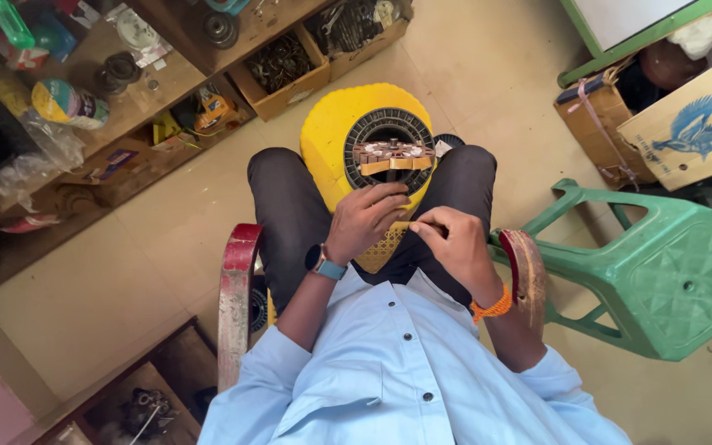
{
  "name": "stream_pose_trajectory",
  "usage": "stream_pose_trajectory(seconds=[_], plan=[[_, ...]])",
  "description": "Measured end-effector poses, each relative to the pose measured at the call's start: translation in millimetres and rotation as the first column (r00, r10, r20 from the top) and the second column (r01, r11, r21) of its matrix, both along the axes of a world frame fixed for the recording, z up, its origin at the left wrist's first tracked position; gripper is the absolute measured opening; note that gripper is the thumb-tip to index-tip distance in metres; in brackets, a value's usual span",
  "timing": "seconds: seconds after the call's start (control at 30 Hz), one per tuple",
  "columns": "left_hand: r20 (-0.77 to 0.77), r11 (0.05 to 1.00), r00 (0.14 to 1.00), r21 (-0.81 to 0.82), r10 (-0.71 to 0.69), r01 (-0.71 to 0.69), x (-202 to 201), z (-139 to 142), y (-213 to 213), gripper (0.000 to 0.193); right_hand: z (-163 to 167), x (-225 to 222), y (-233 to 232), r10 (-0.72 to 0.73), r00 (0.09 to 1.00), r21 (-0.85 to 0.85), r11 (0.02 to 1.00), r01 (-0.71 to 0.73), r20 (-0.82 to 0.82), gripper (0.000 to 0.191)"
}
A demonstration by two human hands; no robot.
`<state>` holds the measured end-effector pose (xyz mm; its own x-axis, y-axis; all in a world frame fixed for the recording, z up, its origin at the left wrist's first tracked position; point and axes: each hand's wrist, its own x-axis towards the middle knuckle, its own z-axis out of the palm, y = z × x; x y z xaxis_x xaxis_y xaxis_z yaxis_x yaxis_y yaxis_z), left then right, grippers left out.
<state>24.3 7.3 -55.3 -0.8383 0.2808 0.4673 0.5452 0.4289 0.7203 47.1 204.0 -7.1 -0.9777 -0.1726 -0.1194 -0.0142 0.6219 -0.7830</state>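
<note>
A seated person works on a round black motor stator point(389, 152) resting on a yellow plastic stool point(331, 140) between the knees.

The ring lies flat, its bore facing up at the camera — no long axis shows, only the tan winding block point(392, 156) running crosswise. The left hand point(366, 222) curls its fingers onto the stator's near rim; the right hand point(453, 239) pinches something too small to identify. Steadying the ring while feeding slowly seems wise.

Brown carton with a blue bird print point(694, 124) upper right; open cardboard boxes point(286, 78) under the shelf
</note>
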Motion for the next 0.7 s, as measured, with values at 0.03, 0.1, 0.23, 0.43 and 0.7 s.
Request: stream_pose_trajectory(seconds=[0.03, 0.1, 0.23, 0.43, 0.7], plan=[[-0.011, 0.999, 0.999, 0.034, 0.035, -0.034, -0.1, -5.8, 1.7, 0.013, 7.5, -0.3, 0.3, -0.035, 0.996, 0.042, 0.999, 0.032, 0.077, 0.011], [0.052, 0.985, 0.995, 0.151, 0.08, -0.088, 2.1, -17.8, 4.6, 0.01, 20.2, -4.4, 1.4, -0.041, 0.99, 0.088, 0.996, 0.029, 0.133, 0.012], [0.213, 0.888, 0.962, 0.39, 0.17, -0.244, 10.3, -38.1, 18.7, 0.01, 23.5, -38.8, -3.3, 0.168, 0.976, 0.12, 0.981, -0.152, -0.14, 0.009], [0.589, 0.617, 0.796, 0.577, 0.141, -0.536, -0.7, -45.5, 43.1, 0.007, 13.8, -109.8, -22.6, 0.298, 0.883, 0.181, 0.952, -0.248, -0.361, 0.007], [0.656, 0.536, 0.722, 0.537, 0.221, -0.652, -16.1, -43.9, 56.0, 0.009, -21.0, -165.6, -30.8, 0.308, 0.912, 0.233, 0.94, -0.248, -0.27, 0.015]])
